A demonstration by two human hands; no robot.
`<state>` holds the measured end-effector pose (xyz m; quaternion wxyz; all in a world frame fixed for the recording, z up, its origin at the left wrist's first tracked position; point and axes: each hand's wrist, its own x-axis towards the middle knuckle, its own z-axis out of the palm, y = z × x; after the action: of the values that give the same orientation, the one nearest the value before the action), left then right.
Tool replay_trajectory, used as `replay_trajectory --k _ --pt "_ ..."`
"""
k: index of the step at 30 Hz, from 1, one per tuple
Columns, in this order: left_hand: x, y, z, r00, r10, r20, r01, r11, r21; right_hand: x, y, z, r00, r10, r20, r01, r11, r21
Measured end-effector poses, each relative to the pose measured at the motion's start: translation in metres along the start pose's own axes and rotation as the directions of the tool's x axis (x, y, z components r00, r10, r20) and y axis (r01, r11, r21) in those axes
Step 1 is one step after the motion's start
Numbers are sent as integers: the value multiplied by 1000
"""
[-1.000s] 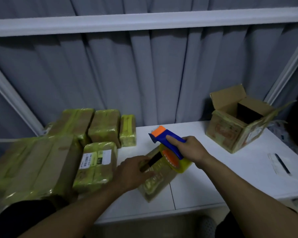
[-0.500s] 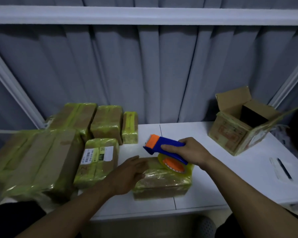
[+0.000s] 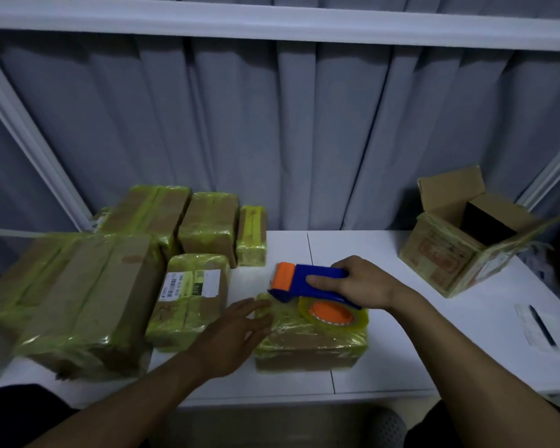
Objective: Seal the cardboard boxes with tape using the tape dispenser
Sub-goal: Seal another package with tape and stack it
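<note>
A small cardboard box (image 3: 307, 349) wrapped in yellowish tape lies flat near the front of the white table (image 3: 401, 360). My right hand (image 3: 361, 281) grips the blue handle of the tape dispenser (image 3: 307, 282), whose orange-capped head sits at the box's far left corner. Its roll of clear tape (image 3: 335, 313) with an orange core rests on the box top. My left hand (image 3: 236, 331) lies with straight fingers against the box's left end.
Several taped boxes (image 3: 88, 302) crowd the table's left side, one with a white shipping label (image 3: 191, 284). An open cardboard box (image 3: 456, 250) stands at the back right. A pen on a paper slip (image 3: 539, 324) lies at the right edge. Grey curtains hang behind.
The small box went from tilted on its end to lying flat. The dispenser came down onto its top, and my left hand moved from the box's face to its left end.
</note>
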<state>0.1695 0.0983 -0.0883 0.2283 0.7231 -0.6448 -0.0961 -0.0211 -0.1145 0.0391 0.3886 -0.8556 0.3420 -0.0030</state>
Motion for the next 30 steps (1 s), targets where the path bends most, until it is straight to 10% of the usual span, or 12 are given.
replay_trajectory --k 8,20,30 --pt "11 9 -12 942 -331 -52 263 825 -500 5 3 13 1000 -23 15 23 1000 -9" --pt "32 63 -44 707 -647 286 438 82 -895 0 11 8 998 -55 11 55 997 54" --pt "35 70 -37 707 -634 313 458 73 -886 -8 19 5 995 -99 30 95 989 112"
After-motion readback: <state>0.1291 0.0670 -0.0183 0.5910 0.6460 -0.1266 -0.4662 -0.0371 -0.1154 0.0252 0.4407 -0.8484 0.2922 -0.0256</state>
